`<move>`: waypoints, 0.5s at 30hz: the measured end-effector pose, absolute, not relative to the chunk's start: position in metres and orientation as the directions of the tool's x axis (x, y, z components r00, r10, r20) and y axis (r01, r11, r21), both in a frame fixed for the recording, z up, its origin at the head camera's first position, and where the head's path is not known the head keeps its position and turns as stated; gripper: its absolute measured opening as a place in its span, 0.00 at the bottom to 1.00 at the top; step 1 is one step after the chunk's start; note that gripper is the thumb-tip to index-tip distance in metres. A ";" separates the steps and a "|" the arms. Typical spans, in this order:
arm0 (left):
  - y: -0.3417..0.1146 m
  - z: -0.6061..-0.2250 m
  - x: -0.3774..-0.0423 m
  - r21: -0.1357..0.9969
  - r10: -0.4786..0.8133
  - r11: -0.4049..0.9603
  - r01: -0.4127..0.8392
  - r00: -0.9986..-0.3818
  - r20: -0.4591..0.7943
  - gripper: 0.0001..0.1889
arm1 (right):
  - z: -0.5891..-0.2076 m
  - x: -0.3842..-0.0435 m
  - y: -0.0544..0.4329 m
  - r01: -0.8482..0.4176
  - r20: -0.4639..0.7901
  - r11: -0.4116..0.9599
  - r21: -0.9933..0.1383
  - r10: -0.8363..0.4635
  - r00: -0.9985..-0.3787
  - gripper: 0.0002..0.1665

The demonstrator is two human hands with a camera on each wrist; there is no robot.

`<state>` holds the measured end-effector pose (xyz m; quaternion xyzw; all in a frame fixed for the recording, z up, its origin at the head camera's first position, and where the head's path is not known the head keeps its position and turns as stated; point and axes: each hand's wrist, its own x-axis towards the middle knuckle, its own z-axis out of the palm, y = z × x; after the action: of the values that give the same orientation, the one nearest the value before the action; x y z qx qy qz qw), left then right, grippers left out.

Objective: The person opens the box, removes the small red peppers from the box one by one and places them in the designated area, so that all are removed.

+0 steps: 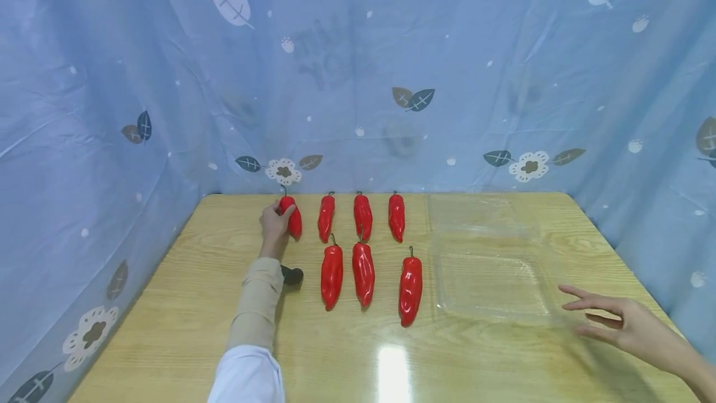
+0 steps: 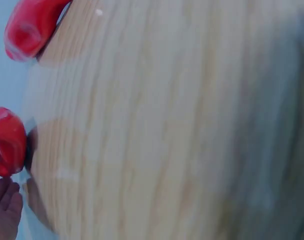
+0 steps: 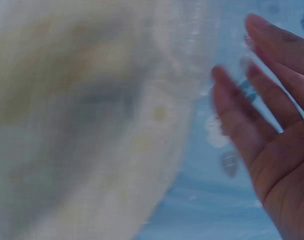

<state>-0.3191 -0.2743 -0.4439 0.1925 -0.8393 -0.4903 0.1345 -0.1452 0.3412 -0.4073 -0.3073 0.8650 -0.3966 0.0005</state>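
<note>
My left hand (image 1: pixel 275 219) is at the back left of the table, with thumb and fingers on either side of a long red pepper (image 1: pixel 295 224) with a dark stem. In the left wrist view, fingertips of that hand (image 2: pixel 4 210) meet the glossy red pepper (image 2: pixel 8 142). Several similar peppers lie to its right in two rows, such as one in the back row (image 1: pixel 327 217) and one at the front right (image 1: pixel 411 291). My right hand (image 1: pixel 629 325) hovers by the table's right side, fingers spread and holding nothing.
Clear plastic trays (image 1: pixel 492 314) lie on the right of the wooden table (image 1: pixel 347 359), beside the peppers. A black rounded object (image 1: pixel 293 276) shows partly behind the left forearm. Blue patterned cloth (image 1: pixel 347 79) hangs behind the table and at both sides.
</note>
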 end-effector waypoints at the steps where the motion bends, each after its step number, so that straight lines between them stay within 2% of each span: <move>1: -0.274 -0.443 -0.320 0.872 -0.440 0.453 -0.184 -0.897 0.039 0.27 | -0.405 -0.145 0.340 -0.537 0.238 0.527 -0.659 -0.532 -0.813 0.28; 3: -0.275 -0.445 -0.322 0.878 -0.410 0.452 -0.156 -0.911 0.050 0.26 | -0.401 -0.145 0.335 -0.543 0.228 0.565 -0.622 -0.532 -0.815 0.34; 4: -0.276 -0.447 -0.322 0.905 -0.392 0.407 -0.126 -0.918 0.049 0.26 | -0.401 -0.145 0.333 -0.543 0.222 0.574 -0.613 -0.534 -0.816 0.35; 5: -0.286 -0.465 -0.335 0.906 -0.377 0.407 -0.114 -0.925 0.053 0.26 | -0.401 -0.144 0.331 -0.543 0.218 0.575 -0.612 -0.537 -0.815 0.36; 9: -0.344 -0.579 -0.419 0.848 -0.279 0.526 0.065 -0.929 0.244 0.24 | -0.405 -0.141 0.328 -0.546 0.219 0.561 -0.622 -0.545 -0.809 0.32; 11: -0.375 -0.638 -0.468 0.770 -0.247 0.632 0.087 -0.919 0.307 0.26 | -0.407 -0.141 0.330 -0.545 0.224 0.550 -0.633 -0.545 -0.808 0.29; 13: -0.383 -0.654 -0.485 0.723 -0.227 0.686 0.085 -0.919 0.323 0.25 | -0.408 -0.143 0.333 -0.536 0.215 0.531 -0.656 -0.550 -0.807 0.27; 15: -0.378 -0.644 -0.483 0.731 -0.231 0.680 0.045 -0.934 0.273 0.25 | -0.408 -0.145 0.337 -0.522 0.200 0.506 -0.686 -0.559 -0.805 0.27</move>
<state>-0.4834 -0.3775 -0.6443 0.0516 -0.8999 -0.3964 0.1745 -0.1452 0.3373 -0.4081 -0.3115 0.8675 -0.3871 0.0238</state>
